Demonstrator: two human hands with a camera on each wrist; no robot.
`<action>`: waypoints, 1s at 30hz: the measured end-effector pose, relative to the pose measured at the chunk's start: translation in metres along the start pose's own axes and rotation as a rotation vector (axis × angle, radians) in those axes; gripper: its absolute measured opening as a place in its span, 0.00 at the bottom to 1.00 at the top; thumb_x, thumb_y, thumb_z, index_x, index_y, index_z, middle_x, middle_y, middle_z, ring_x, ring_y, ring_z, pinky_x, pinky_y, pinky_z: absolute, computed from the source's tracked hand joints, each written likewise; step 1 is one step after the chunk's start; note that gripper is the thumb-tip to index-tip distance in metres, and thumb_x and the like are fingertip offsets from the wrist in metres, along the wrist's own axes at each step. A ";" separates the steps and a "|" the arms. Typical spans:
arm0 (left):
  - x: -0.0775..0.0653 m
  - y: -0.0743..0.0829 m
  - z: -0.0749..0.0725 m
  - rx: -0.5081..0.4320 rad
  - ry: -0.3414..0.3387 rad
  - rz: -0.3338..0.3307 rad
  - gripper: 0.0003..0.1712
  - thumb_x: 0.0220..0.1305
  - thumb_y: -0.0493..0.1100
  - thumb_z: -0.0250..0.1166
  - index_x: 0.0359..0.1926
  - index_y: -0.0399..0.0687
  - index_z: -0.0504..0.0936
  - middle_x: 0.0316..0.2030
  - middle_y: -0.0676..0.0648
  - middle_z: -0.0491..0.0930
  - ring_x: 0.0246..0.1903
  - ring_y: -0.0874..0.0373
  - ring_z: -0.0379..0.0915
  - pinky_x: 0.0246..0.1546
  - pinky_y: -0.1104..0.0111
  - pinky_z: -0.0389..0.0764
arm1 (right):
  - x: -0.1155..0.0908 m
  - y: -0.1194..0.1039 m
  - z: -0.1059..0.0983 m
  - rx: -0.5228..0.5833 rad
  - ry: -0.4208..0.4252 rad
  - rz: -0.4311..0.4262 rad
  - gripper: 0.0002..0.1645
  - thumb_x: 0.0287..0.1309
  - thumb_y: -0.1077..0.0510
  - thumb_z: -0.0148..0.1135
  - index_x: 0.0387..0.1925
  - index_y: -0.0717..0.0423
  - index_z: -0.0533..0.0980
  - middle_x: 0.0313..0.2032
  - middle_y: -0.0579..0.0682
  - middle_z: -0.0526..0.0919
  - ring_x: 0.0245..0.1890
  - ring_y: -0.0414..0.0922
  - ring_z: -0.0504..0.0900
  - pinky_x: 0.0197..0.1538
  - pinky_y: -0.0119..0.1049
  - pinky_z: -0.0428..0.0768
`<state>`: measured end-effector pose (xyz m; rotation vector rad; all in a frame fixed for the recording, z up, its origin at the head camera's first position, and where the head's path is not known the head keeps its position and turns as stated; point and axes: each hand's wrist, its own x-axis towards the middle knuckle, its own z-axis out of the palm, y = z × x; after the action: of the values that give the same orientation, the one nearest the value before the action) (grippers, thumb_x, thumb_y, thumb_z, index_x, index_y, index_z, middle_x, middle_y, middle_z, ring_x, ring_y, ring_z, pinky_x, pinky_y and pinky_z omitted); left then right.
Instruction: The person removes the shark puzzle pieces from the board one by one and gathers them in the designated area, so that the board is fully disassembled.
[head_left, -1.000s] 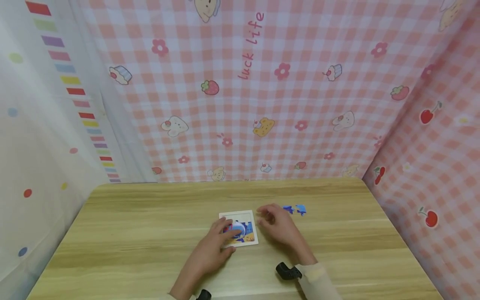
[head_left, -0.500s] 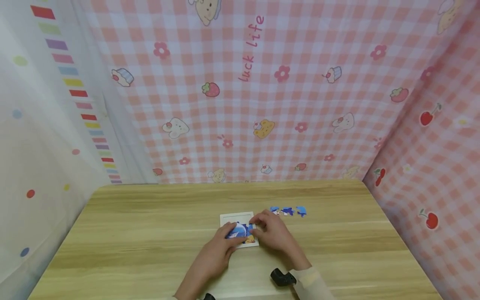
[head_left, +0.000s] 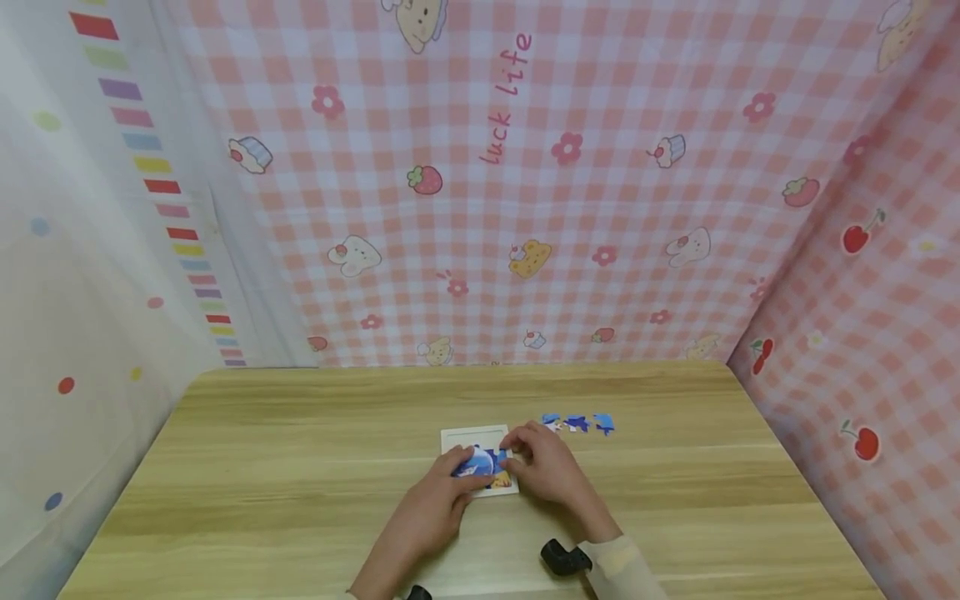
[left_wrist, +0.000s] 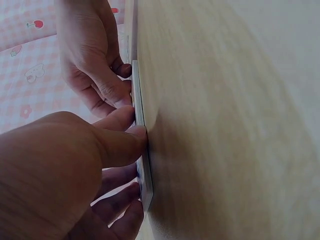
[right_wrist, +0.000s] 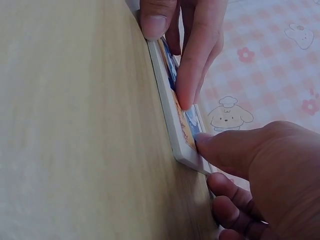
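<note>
A white-framed jigsaw puzzle board [head_left: 457,433] lies on the table, its lower part filled with blue and orange pictured pieces. My left hand [head_left: 427,510] holds the board at its left side: the thumb is at the near edge and the index finger reaches over the pieces. At the board's right side, my right hand [head_left: 551,465] pinches a blue puzzle piece [head_left: 502,457] between thumb and index finger. In the right wrist view, that thumb presses by a blue patch [right_wrist: 192,124] near the frame's corner. The left hand's fingers cover part of the picture.
Behind the right hand lie three loose blue puzzle pieces [head_left: 577,423] in a row. The wood-grain table [head_left: 300,467] stretches to a pink checked cloth [head_left: 480,308] at the back, with cloths on both sides. Black wrist cameras [head_left: 566,557] sit on the forearms.
The right hand has moved left from beside the loose pieces onto the board's right side, uncovering a third loose piece. The left hand's thumb has come in onto the board's near edge.
</note>
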<state>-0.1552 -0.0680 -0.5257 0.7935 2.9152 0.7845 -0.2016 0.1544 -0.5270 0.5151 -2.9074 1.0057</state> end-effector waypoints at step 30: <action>-0.003 0.002 -0.004 -0.017 0.010 0.018 0.23 0.71 0.38 0.63 0.62 0.65 0.84 0.73 0.45 0.69 0.74 0.45 0.63 0.68 0.49 0.76 | 0.002 0.004 -0.012 0.216 0.019 0.033 0.06 0.63 0.62 0.69 0.38 0.48 0.81 0.30 0.40 0.83 0.31 0.36 0.79 0.36 0.27 0.79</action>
<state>-0.1525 -0.0701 -0.5212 0.8185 2.9101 0.8154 -0.2057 0.1641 -0.5194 0.4616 -2.8153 1.3299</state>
